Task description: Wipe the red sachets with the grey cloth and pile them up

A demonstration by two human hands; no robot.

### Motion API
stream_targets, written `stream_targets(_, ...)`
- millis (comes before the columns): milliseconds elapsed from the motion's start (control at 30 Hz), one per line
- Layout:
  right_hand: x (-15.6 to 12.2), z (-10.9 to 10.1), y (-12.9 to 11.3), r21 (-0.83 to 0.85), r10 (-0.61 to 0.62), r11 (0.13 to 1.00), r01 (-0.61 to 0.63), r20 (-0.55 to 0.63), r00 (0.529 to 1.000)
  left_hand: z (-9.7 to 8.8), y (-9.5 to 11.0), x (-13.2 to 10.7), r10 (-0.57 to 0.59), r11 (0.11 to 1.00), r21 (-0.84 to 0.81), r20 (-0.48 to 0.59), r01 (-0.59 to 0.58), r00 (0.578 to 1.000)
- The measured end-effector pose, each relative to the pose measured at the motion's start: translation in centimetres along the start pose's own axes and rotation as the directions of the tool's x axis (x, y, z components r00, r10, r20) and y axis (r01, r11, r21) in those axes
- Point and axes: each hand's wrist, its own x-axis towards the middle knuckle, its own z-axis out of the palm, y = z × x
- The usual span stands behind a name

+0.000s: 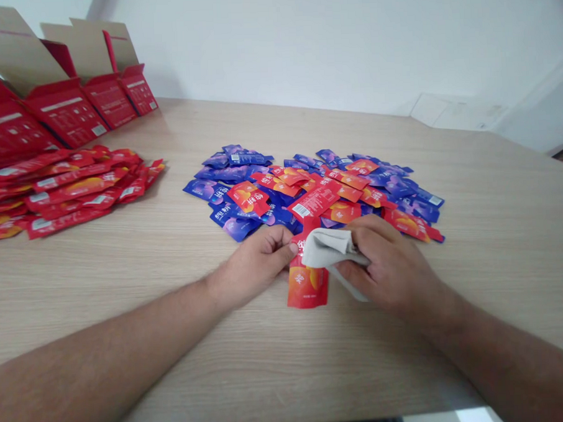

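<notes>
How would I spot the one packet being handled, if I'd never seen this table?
On the wooden table, look at the near edge of the mixed pile of blue and red packets. There a red-orange packet sits between the two hands: the left hand grips its left edge, and the right hand holds a grey cloth against it.

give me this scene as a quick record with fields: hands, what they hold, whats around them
left hand: pinches the top edge of a red-orange foil pouch
right hand: grips a grey folded cloth, pressed against the pouch's upper part
surface: light wooden table
behind the hands: loose pile of blue and red sachets, touching the held pouch's top
far left: spread stack of flat red packets
back left: open red cardboard boxes, flaps up
background: white wall
</notes>
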Motion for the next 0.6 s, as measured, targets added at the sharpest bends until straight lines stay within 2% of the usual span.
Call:
stream_targets(67,0.0,0.0,-0.1,-0.067,-0.074,0.995,0.071,-0.049,0.996,0.3,0.2,-0.1,-0.028,1.000,-0.009,0.021,0.028,0.999)
stream_targets(133,0.1,0.2,-0.3,-0.107,-0.115,0.988,0.110,-0.036,0.993,0.7,0.2,-0.1,-0.053,0.997,-0.048,0.030,0.054,0.998)
stream_targets(267,0.0,0.7,-1.2,-0.045,-0.172,0.983,0.177,0.102,0.980,0.9,-0.2,-0.2,-0.047,0.985,-0.165,-0.007,0.045,0.999)
stream_targets(400,-0.2,0.6,-1.7,0.074,-0.295,0.955,0.286,0.207,0.933,0.7,-0.2,-0.3,-0.039,0.984,-0.172,0.047,0.047,0.998)
stream_targets(467,-0.2,0.5,-1.2,0.042,-0.242,0.970,0.239,0.190,0.951,0.6,-0.1,-0.4,-0.037,0.989,-0.139,0.068,0.047,0.997)
stream_targets(533,-0.1,0.6,-0.6,-0.019,-0.130,0.991,0.134,0.135,0.982,0.6,0.0,-0.4,-0.050,0.992,-0.111,0.060,0.056,0.997)
stream_targets(600,0.0,0.8,-0.3,-0.037,-0.072,0.996,0.077,0.112,0.991,0.7,0.0,-0.4,-0.058,0.993,-0.104,0.038,0.062,0.998)
